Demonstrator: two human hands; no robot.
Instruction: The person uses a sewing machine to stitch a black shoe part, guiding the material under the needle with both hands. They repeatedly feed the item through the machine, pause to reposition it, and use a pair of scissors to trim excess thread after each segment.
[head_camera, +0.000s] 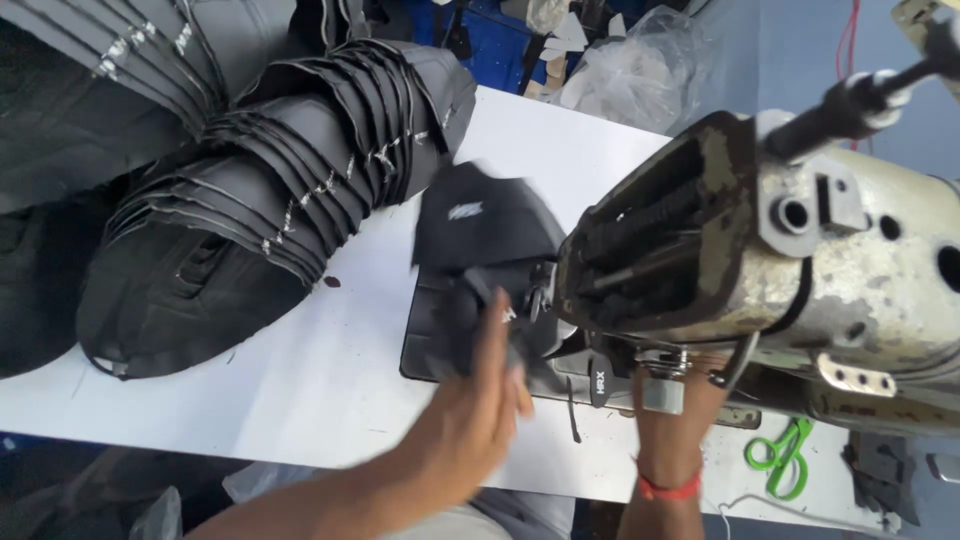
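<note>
My left hand (478, 395) grips a black shoe-upper piece (487, 225) with a small white mark, holding it at the needle end of a worn cream sewing machine (800, 260). The piece is blurred with motion and partly folded. My right hand (675, 395), with a red band on the wrist, reaches under the machine head near the presser foot; its fingers are mostly hidden by the machine. A small black tab (601, 382) lies on the table between my hands.
A fanned stack of black cut pieces (270, 200) with white markings fills the left of the white table (330, 390). Green-handled scissors (783, 457) lie at the right front. Clear plastic bags (630, 75) sit behind the table.
</note>
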